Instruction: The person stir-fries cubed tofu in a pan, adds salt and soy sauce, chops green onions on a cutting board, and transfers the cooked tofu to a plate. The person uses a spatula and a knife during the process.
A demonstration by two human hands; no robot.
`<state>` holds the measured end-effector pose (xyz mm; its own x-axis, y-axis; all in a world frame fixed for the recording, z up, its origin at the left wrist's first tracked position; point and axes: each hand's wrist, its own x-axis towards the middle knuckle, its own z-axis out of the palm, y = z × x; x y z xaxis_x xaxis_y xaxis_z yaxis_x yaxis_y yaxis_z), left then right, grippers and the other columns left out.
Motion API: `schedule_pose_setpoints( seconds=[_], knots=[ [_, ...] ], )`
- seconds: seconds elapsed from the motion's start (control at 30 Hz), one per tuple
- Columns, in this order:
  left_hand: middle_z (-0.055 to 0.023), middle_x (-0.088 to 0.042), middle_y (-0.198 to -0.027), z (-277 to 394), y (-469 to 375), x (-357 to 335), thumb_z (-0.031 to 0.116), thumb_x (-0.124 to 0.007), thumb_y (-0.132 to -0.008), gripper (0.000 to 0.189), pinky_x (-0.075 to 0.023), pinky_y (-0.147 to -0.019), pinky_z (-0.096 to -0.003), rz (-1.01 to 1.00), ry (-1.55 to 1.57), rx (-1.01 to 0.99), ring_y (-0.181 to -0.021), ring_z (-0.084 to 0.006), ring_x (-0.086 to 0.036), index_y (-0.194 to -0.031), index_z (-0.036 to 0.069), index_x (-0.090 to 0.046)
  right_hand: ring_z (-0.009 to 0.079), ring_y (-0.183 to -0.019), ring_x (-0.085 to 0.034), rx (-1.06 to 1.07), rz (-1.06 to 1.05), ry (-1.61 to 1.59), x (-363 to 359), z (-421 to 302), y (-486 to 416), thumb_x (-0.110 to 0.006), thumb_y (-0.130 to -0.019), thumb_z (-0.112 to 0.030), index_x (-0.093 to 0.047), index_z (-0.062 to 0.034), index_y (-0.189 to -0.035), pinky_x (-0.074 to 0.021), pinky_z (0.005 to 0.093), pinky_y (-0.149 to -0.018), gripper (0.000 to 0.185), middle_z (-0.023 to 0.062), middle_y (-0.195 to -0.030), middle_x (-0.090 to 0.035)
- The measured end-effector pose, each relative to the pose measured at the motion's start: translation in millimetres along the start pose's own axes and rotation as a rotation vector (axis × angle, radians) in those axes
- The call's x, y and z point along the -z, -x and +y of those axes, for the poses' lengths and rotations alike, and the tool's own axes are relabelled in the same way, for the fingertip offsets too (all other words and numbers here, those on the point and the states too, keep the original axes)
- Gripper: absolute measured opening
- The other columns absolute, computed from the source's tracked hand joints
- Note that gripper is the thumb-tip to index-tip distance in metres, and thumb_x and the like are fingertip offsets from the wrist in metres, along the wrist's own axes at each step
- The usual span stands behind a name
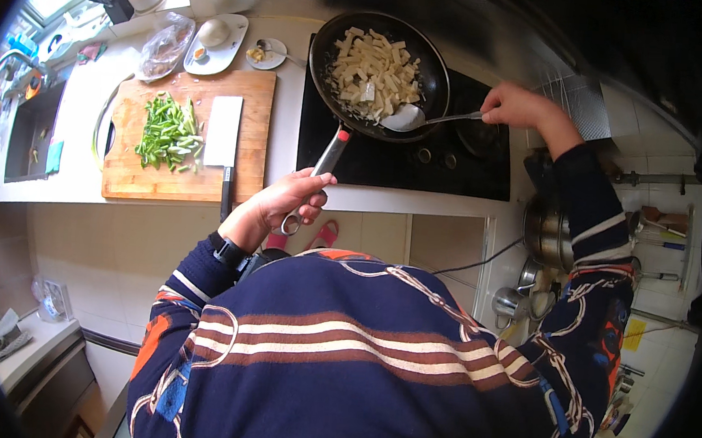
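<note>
My left hand point(294, 201) grips the handle point(330, 153) of a dark frying pan point(439, 72), which sits over the black cooktop point(361, 165). Pale cut strips and pieces of food point(377, 68), possibly tofu, fill the middle of the pan. In my right hand point(511, 107) is the handle of a metal spoon point(449, 117). Its broad bowl rests inside the pan at the lower right edge of the food. Left of the cooktop, chopped green vegetable pieces point(168, 130) lie on a wooden cutting board point(246, 187), beside a cleaver point(223, 131) whose black handle overhangs the counter's front.
Behind the board stand a white plate point(231, 52) with a round pale item, a bagged item point(164, 47) and a small saucer point(279, 61) with a spoon. A sink point(33, 129) lies far left. Metal pots point(545, 232) stand at the right; a knife block point(117, 4) is at the back left.
</note>
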<state>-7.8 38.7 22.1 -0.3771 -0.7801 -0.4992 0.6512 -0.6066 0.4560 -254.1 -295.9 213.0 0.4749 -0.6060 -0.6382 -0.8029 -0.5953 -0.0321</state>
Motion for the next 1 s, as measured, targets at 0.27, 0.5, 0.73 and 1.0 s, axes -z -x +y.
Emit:
schedule_pose_setpoints(
  seconds=[0.27,0.5,0.73,1.0],
  knots=[
    [0.0062,-0.043,-0.065,0.5,-1.4,3.0,0.029,-0.056,-0.1,0.015,-0.0347,-0.044,-0.0232,0.028,-0.001,-0.018,-0.045,-0.0033,-0.037,-0.105,0.015,-0.052,0.0238,-0.09,-0.068,0.103,0.281,-0.37,-111.5,7.5,-8.5,-0.072,-0.082,-0.024,-0.072,-0.0039,-0.102,-0.0515,0.0354,-0.081,0.029,0.0129,-0.095,-0.072],
    [0.0059,-0.043,-0.065,-4.4,-6.5,0.4,0.03,-0.056,-0.1,0.014,-0.0339,-0.044,-0.0229,0.019,0.012,-0.01,-0.045,-0.0032,-0.036,-0.104,0.017,-0.052,0.0359,-0.09,-0.066,0.031,0.681,-0.197,-125.9,-57.4,-55.4,-0.066,-0.086,-0.029,-0.069,-0.0109,-0.105,-0.0521,0.0458,-0.075,0.026,0.0174,-0.092,-0.07],
    [0.0044,-0.045,-0.067,-3.1,-3.7,-0.3,0.03,-0.06,-0.097,0.02,-0.0319,-0.043,-0.0201,0.004,0.017,-0.024,-0.047,-0.0035,-0.039,-0.099,0.016,-0.046,0.0367,-0.079,-0.066,0.099,0.764,0.192,-109.4,-42.1,5.3,-0.064,-0.088,-0.026,-0.065,-0.016,-0.111,-0.0515,0.0483,-0.066,0.025,0.0143,-0.085,-0.069],
    [0.0059,-0.043,-0.064,-3.7,-6.0,6.0,0.029,-0.055,-0.101,0.015,-0.0331,-0.043,-0.0223,-0.026,0.053,0.007,-0.045,-0.0032,-0.036,-0.107,0.016,-0.053,0.0372,-0.078,-0.065,-0.024,0.733,0.486,-69.7,4.8,26.5,-0.063,-0.089,-0.021,-0.064,-0.0165,-0.118,-0.05,0.0491,-0.064,0.03,0.0156,-0.083,-0.068]
  ],
)
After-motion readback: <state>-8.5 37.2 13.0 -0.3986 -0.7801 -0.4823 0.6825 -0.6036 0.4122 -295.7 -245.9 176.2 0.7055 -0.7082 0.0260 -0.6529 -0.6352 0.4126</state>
